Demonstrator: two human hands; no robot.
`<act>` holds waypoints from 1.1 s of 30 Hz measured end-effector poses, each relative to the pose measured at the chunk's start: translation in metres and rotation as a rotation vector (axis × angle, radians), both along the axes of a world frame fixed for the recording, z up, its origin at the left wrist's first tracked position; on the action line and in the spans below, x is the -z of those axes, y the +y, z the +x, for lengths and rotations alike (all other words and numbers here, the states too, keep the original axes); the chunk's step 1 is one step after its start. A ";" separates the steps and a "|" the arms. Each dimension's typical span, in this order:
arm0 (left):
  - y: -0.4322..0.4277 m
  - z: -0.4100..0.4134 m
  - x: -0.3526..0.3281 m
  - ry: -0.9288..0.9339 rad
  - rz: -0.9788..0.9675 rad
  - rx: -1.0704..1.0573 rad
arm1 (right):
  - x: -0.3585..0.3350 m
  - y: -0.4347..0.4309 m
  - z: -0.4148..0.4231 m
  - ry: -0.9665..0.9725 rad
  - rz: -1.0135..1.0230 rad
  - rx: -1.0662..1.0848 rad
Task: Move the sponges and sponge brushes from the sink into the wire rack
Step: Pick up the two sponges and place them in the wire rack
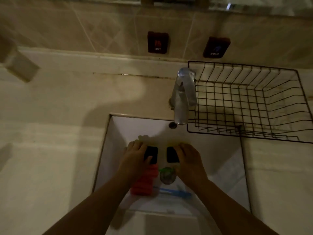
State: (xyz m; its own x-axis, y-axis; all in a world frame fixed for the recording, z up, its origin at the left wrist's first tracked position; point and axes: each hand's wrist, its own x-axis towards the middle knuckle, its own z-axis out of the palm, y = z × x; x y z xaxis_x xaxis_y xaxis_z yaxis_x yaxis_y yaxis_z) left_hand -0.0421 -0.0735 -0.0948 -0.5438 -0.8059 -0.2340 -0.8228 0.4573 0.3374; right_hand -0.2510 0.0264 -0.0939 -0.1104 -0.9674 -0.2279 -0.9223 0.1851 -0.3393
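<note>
Both of my hands are down in the white sink [118, 133]. My left hand [135, 158] is closed over a dark-topped sponge [152, 152] with a yellow edge. My right hand [189, 160] is closed over a second dark-topped sponge [171, 155]. A red ribbed sponge brush [145, 182] lies below my left hand. A blue-handled brush [174, 192] lies along the sink's near side. The black wire rack [245, 102] stands on the counter at the right, with nothing in it.
A chrome tap [183, 95] overhangs the sink between the basin and the rack. The drain [167, 175] has something green on it. Hot and cold wall plates [158, 42] sit on the tiled wall. A pale block [22, 68] rests at the far left.
</note>
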 end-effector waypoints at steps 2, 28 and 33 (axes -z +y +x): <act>-0.002 -0.002 0.007 -0.013 0.008 0.012 | 0.009 -0.003 -0.001 0.032 -0.002 -0.013; 0.015 -0.021 0.030 -0.109 0.150 -0.100 | 0.044 -0.009 0.009 -0.035 0.046 0.087; 0.008 -0.019 0.018 -0.063 0.119 -0.064 | 0.031 -0.013 0.008 -0.109 0.036 0.101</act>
